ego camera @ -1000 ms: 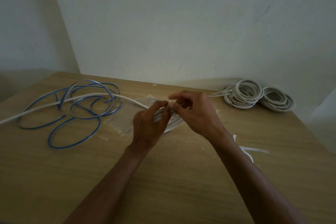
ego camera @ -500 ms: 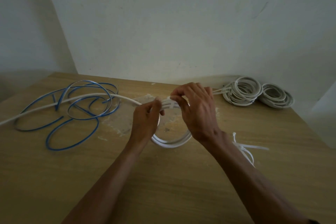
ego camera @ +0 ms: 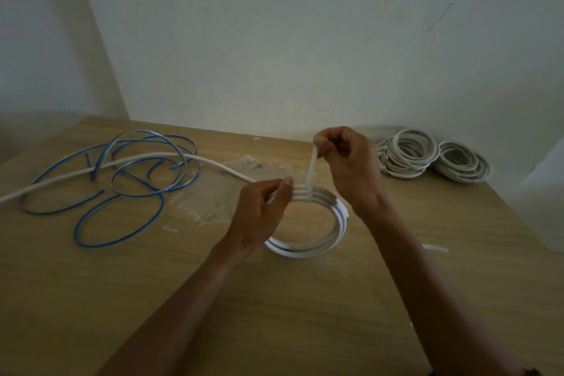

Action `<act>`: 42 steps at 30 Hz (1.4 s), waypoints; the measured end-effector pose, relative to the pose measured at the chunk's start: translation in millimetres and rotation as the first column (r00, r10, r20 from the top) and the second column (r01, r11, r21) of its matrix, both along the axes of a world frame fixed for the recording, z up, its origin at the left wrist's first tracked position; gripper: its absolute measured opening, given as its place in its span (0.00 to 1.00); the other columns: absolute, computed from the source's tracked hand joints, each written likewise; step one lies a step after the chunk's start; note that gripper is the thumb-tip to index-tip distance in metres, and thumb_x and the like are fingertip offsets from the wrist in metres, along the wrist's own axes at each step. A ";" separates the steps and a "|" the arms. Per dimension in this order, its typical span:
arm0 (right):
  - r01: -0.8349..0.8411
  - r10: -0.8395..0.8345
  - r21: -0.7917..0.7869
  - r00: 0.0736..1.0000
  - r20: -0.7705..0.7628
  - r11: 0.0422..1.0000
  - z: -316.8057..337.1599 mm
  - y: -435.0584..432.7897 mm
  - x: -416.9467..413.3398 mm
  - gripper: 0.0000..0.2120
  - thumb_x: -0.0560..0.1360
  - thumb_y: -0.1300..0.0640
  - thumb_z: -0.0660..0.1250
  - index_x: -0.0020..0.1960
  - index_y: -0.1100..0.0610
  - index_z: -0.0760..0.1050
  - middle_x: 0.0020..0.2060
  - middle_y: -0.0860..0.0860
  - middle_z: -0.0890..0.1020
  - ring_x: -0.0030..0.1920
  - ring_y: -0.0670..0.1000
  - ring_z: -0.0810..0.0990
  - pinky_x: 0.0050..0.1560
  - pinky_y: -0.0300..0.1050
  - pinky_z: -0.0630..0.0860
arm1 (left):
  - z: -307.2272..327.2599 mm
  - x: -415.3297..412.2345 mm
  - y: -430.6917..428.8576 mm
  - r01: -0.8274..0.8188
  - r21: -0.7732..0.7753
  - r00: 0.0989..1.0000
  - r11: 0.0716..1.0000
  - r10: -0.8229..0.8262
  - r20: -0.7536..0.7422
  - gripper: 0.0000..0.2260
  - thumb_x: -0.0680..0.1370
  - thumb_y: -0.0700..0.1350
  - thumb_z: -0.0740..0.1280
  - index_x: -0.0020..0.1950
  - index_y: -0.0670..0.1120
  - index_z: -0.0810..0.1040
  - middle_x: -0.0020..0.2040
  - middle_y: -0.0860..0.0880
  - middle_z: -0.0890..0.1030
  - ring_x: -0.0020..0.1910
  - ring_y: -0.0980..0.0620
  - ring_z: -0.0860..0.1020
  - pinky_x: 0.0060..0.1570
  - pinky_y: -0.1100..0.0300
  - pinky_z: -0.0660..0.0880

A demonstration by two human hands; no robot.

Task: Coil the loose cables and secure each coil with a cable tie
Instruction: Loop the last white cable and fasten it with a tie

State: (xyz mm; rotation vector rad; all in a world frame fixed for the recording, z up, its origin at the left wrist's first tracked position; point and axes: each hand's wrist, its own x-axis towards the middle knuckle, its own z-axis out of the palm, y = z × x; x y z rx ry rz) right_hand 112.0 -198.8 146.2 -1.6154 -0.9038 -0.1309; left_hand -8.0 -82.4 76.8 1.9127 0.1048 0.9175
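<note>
Head view: white cable coil on wooden table, centre. Left hand pinches coil's far strands at 9 o'clock of cable tie. Right hand grips tie tail, at 12 o'clock above coil. Loose blue cable at 9 o'clock; finished white coils at 2 o'clock.

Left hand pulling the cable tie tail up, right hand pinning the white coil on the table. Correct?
Hands are swapped. The head view shows the right hand pulling the cable tie tail up, while the left hand pins the white coil on the table.
</note>
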 end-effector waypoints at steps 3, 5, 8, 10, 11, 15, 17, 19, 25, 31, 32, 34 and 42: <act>-0.114 0.114 -0.078 0.993 -0.010 0.990 9.4 -6.4 -6.4 0.08 0.76 0.48 0.71 0.52 0.51 0.80 0.42 0.46 0.85 0.43 0.45 0.84 0.46 0.38 0.81 | -2.7 1.9 4.3 -0.052 -0.031 0.999 0.998 0.053 0.010 0.20 0.85 0.46 0.61 0.33 0.57 0.71 0.25 0.56 0.68 0.24 0.60 0.66 0.28 0.64 0.64; -0.139 0.165 -0.259 0.983 0.082 0.956 6.8 -8.4 -8.6 0.11 0.75 0.46 0.71 0.53 0.50 0.82 0.44 0.43 0.85 0.44 0.42 0.83 0.44 0.32 0.77 | -3.4 1.9 6.3 -0.074 -0.043 0.997 0.996 0.074 0.012 0.20 0.85 0.48 0.61 0.33 0.58 0.75 0.25 0.56 0.70 0.23 0.60 0.68 0.27 0.65 0.64; -0.091 0.169 -0.272 0.945 0.280 0.958 2.4 -8.0 -10.7 0.04 0.76 0.55 0.74 0.49 0.53 0.84 0.44 0.45 0.85 0.43 0.42 0.82 0.42 0.31 0.72 | -5.7 5.1 10.7 -0.114 -0.081 0.993 0.990 0.113 -0.014 0.20 0.84 0.52 0.60 0.31 0.58 0.75 0.24 0.54 0.70 0.23 0.58 0.67 0.27 0.62 0.63; -0.011 0.141 -0.249 0.850 0.508 0.968 -3.7 -3.3 -14.7 0.03 0.75 0.58 0.74 0.48 0.55 0.84 0.44 0.47 0.85 0.43 0.44 0.81 0.46 0.39 0.74 | -6.9 8.3 16.0 -0.173 -0.111 0.985 0.979 0.169 -0.042 0.23 0.85 0.53 0.61 0.29 0.52 0.69 0.23 0.52 0.66 0.23 0.55 0.65 0.28 0.59 0.60; 0.035 0.128 -0.251 0.786 0.604 0.967 -8.7 0.3 -18.8 0.03 0.75 0.57 0.74 0.48 0.55 0.84 0.44 0.48 0.85 0.44 0.46 0.81 0.48 0.44 0.73 | -7.0 9.7 19.2 -0.204 -0.139 0.978 0.969 0.198 -0.060 0.24 0.85 0.51 0.61 0.28 0.49 0.68 0.23 0.50 0.66 0.24 0.53 0.64 0.29 0.58 0.60; 0.062 0.056 -0.165 0.777 0.626 0.984 -19.8 8.3 -25.0 0.02 0.75 0.57 0.74 0.48 0.54 0.84 0.44 0.47 0.85 0.45 0.47 0.82 0.48 0.50 0.72 | -1.4 7.2 22.9 -0.230 -0.267 0.971 0.936 0.203 -0.124 0.24 0.85 0.47 0.62 0.29 0.44 0.71 0.24 0.47 0.67 0.25 0.50 0.66 0.29 0.58 0.61; 0.022 0.024 -0.079 0.841 0.540 0.997 -17.4 8.5 -23.5 0.02 0.76 0.60 0.73 0.48 0.56 0.85 0.43 0.48 0.86 0.43 0.45 0.83 0.47 0.44 0.76 | 4.6 3.1 17.8 -0.218 -0.216 0.973 0.952 0.196 -0.120 0.25 0.85 0.45 0.61 0.27 0.47 0.71 0.22 0.50 0.68 0.24 0.53 0.66 0.28 0.61 0.62; 0.011 0.003 -0.032 0.911 0.413 0.999 -12.2 5.8 -21.5 0.03 0.76 0.60 0.73 0.48 0.57 0.86 0.43 0.48 0.86 0.42 0.42 0.83 0.43 0.32 0.74 | 9.6 0.2 8.5 -0.159 -0.193 0.982 0.968 0.135 -0.130 0.25 0.86 0.46 0.60 0.27 0.50 0.72 0.22 0.52 0.68 0.21 0.57 0.65 0.26 0.70 0.63; -0.001 0.002 -0.008 0.999 0.044 1.000 -13.8 4.7 -8.3 0.02 0.76 0.57 0.73 0.45 0.54 0.85 0.35 0.44 0.84 0.35 0.39 0.80 0.37 0.31 0.72 | 13.0 -7.2 -2.3 0.029 -0.327 0.965 0.945 -0.111 -0.237 0.24 0.85 0.57 0.56 0.31 0.48 0.69 0.24 0.52 0.64 0.20 0.55 0.59 0.24 0.64 0.59; 0.015 -0.009 -0.029 0.982 0.188 0.999 -23.7 6.1 -2.8 0.02 0.77 0.56 0.72 0.48 0.54 0.84 0.39 0.44 0.84 0.39 0.41 0.80 0.40 0.30 0.70 | 12.3 -5.1 -3.9 0.014 -0.278 0.945 0.960 -0.103 -0.309 0.19 0.76 0.64 0.63 0.33 0.53 0.75 0.24 0.53 0.66 0.20 0.55 0.63 0.23 0.63 0.62; 0.009 0.001 -0.039 0.969 0.247 0.999 -23.6 6.1 -2.7 0.03 0.77 0.55 0.72 0.49 0.54 0.84 0.40 0.45 0.84 0.41 0.42 0.80 0.41 0.30 0.70 | 12.3 -3.9 -2.6 -0.001 -0.343 0.946 0.939 -0.110 -0.304 0.18 0.75 0.64 0.64 0.31 0.54 0.75 0.25 0.53 0.66 0.21 0.55 0.62 0.23 0.63 0.61; -0.034 0.063 -0.099 0.951 0.302 0.994 -25.2 6.8 -0.9 0.07 0.78 0.52 0.71 0.52 0.55 0.83 0.44 0.46 0.84 0.44 0.42 0.80 0.43 0.30 0.71 | 12.1 -1.6 2.2 -0.036 -0.488 0.955 0.872 -0.114 -0.275 0.20 0.77 0.62 0.66 0.31 0.53 0.73 0.25 0.52 0.64 0.21 0.55 0.60 0.24 0.63 0.58; -0.139 0.156 -0.370 0.988 0.015 0.918 -33.8 3.5 9.8 0.28 0.80 0.39 0.60 0.74 0.53 0.68 0.53 0.47 0.81 0.49 0.44 0.80 0.47 0.39 0.76 | 5.7 4.4 18.6 -0.125 -0.788 0.981 0.603 -0.042 -0.188 0.23 0.79 0.60 0.67 0.31 0.50 0.64 0.25 0.53 0.58 0.21 0.56 0.54 0.21 0.65 0.52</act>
